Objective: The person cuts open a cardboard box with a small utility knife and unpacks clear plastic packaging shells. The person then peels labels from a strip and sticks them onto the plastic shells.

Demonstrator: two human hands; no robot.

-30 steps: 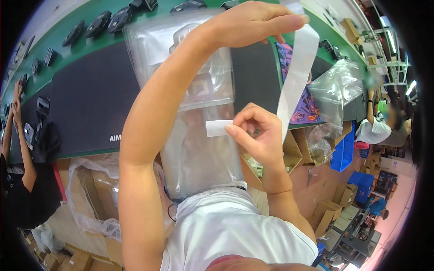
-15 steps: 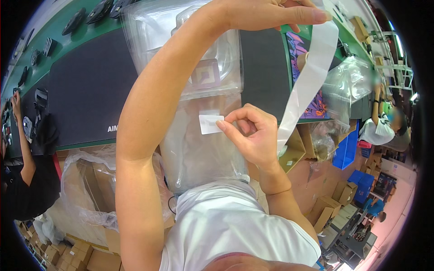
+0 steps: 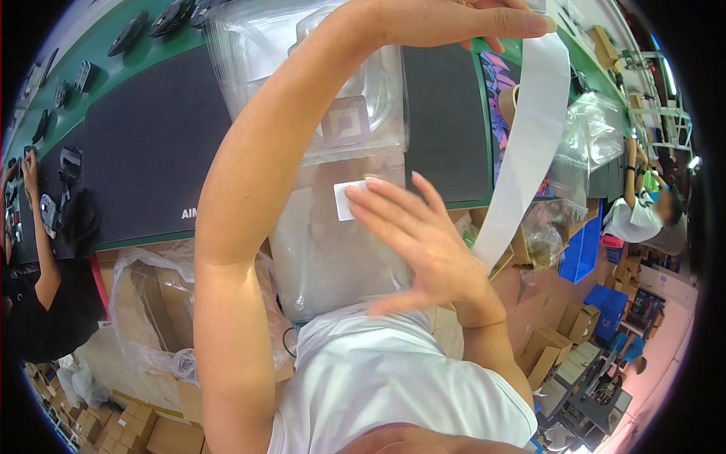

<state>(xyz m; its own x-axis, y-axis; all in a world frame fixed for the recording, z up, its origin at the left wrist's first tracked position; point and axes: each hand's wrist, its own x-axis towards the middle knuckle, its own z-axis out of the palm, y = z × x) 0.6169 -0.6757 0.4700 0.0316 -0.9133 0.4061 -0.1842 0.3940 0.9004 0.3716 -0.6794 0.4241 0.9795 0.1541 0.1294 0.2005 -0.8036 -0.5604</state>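
Note:
My left arm crosses over to the far right, where my left hand (image 3: 469, 24) grips the upper end of a long white strip of label backing (image 3: 535, 125) between thumb and fingers. The strip hangs down toward the table's near edge, passing behind my right wrist. Below it my right hand (image 3: 435, 253) is open and spread, slightly blurred, its fingertips on the edge of a white label (image 3: 345, 203). That label lies on a clear plastic clamshell package (image 3: 325, 265); the near half reaches my shirt. The clamshell's moulded far half (image 3: 386, 91) is partly hidden by my left forearm.
A black desk mat (image 3: 151, 144) covers the green table, with several dark devices (image 3: 128, 34) along its far left. Clear plastic bags (image 3: 590, 136) lie at right above a blue bin (image 3: 581, 246). A plastic-lined carton (image 3: 155, 303) stands at near left. Co-workers sit on both sides.
My right hand has gone from pinching the label's edge to lying open with its fingertips on it. The label now lies on the plastic. The strip has swung slightly right; my left hand stays put.

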